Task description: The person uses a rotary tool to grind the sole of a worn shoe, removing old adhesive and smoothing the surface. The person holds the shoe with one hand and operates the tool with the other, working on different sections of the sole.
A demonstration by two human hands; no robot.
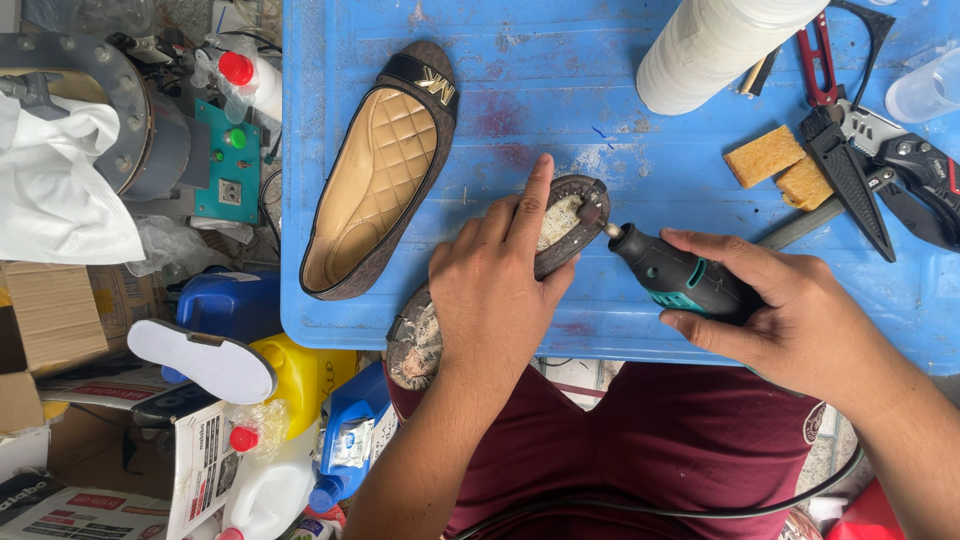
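I see the left hand [497, 290] pressed flat on an upturned flat shoe [470, 300], fingers spread, index finger laid along the sole toward the toe, pinning it at the near edge of the blue table [600, 120]. The heel end hangs off the edge over my lap. My right hand [790, 315] is wrapped tight around a black-and-teal rotary tool [675, 275], its small bit touching the toe end of the sole.

Progress, my judgement: the sole looks partly worked. The toe patch shows pale, rough, scuffed material, and the heel area is crusty and whitish with old glue or grime. The stretch under my palm is hidden, so I can't tell how much is left there.

The matching shoe [375, 170] lies upright, well apart to the left: brown textured outer, tan quilted insole, dark band at the toe. Two yellow sponge blocks [785, 165] look porous; black cutters [880, 170] and a white roll [715, 45] sit farther back. The table surface is scratched, stained plastic.
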